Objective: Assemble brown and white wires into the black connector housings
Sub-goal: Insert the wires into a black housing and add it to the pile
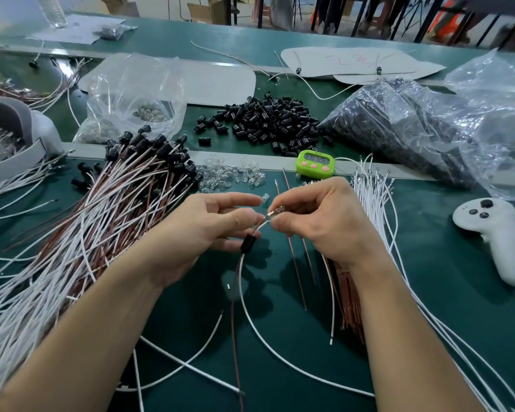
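My left hand (208, 230) and my right hand (318, 221) meet over the green mat. A black connector housing (248, 242) hangs below my left fingers, with a white wire (252, 322) and a brown wire (235, 346) trailing out of it toward me. My right hand pinches the metal wire ends (272, 214) that stick out above the housing. My left thumb and forefinger hold the same wires just above the housing, and a small clear bulb (265, 198) sits at my left fingertip.
A heap of finished brown-and-white harnesses (116, 197) lies at the left. Loose black housings (268, 120) are piled behind, clear bulbs (232, 173) in front of them. White wires (372, 191), brown wires (348, 295), a green timer (314, 163), plastic bags (414, 126) and a white controller (494, 233) are at the right.
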`<state>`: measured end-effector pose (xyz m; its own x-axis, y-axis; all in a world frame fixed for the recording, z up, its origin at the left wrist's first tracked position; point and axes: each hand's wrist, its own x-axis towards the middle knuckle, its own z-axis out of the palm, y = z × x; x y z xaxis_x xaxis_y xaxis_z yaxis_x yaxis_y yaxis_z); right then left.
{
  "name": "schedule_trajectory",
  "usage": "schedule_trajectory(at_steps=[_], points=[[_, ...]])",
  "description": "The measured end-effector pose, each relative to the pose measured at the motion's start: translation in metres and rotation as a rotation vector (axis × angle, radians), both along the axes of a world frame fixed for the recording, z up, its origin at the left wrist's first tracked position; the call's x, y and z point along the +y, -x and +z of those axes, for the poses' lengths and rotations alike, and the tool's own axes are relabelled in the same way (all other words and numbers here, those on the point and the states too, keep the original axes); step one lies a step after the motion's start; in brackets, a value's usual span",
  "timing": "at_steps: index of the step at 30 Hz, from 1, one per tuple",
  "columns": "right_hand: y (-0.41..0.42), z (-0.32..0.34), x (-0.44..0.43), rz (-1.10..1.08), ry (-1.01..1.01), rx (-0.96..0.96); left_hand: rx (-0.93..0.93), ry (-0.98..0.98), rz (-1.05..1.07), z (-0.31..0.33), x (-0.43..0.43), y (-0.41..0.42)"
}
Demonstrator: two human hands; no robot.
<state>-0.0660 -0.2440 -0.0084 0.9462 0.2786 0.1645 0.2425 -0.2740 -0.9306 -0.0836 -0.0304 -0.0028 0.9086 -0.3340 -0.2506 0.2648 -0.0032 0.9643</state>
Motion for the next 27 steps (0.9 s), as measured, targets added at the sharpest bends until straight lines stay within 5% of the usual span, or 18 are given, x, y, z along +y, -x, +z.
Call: schedule_trajectory(at_steps=[7, 27], points=[[-0.006, -0.003, -0.009, -0.164, -0.136, -0.03, 0.06, -0.08, -0.072, -0.003, -0.006, 0.004], [-0.008, 0.022, -0.004, -0.01, -0.071, -0.01, -0.005, 0.105, 0.008, -0.004, -0.008, 0.001]])
